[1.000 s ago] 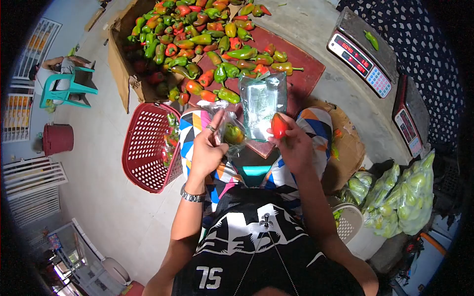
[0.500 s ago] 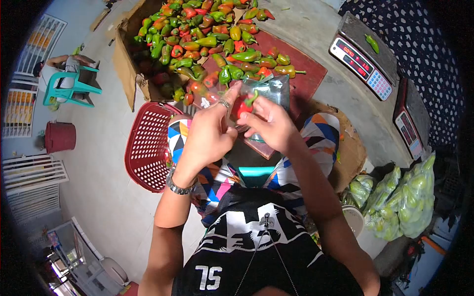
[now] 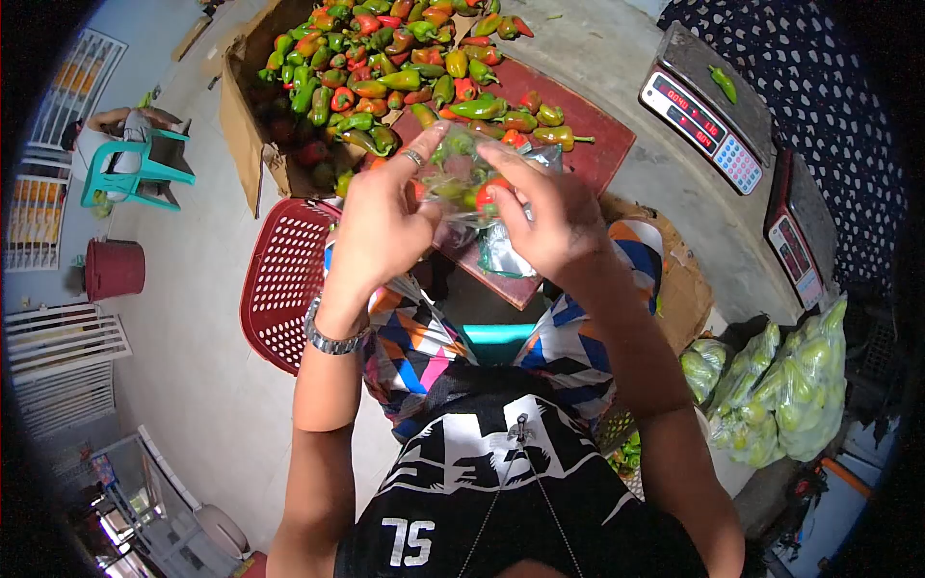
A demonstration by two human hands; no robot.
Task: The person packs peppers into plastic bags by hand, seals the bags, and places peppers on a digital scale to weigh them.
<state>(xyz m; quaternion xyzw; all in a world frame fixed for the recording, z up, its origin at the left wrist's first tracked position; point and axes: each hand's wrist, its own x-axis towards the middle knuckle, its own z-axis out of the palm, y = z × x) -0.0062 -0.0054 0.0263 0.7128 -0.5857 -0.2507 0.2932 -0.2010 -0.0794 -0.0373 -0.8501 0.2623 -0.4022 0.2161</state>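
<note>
A clear plastic bag (image 3: pixel 453 204) with peppers in it hangs between my two hands, over the near edge of the dark red board (image 3: pixel 602 116). My left hand (image 3: pixel 385 231) grips the bag's left side, index finger stretched along its top. On the opposite side, my right hand (image 3: pixel 559 217) pinches the film between thumb and fingers, slightly blurred. A red pepper (image 3: pixel 489 196) shows through the plastic beside my right thumb. Beyond the bag, loose green and red peppers (image 3: pixel 405 72) spread from a cardboard box across the board. Folded clear plastic (image 3: pixel 496 252) lies under my hands.
A red perforated basket (image 3: pixel 279 289) stands at my left knee. Two digital scales (image 3: pixel 708 120) are on the right, one bearing a green pepper (image 3: pixel 723 84). Bagged green produce (image 3: pixel 795 385) sits at lower right. A person on a green chair (image 3: pixel 145 164) is at far left.
The red pepper in my right hand has gone into the bag. My right hand now holds the bag's side, and both hands have spread apart, stretching the plastic.
</note>
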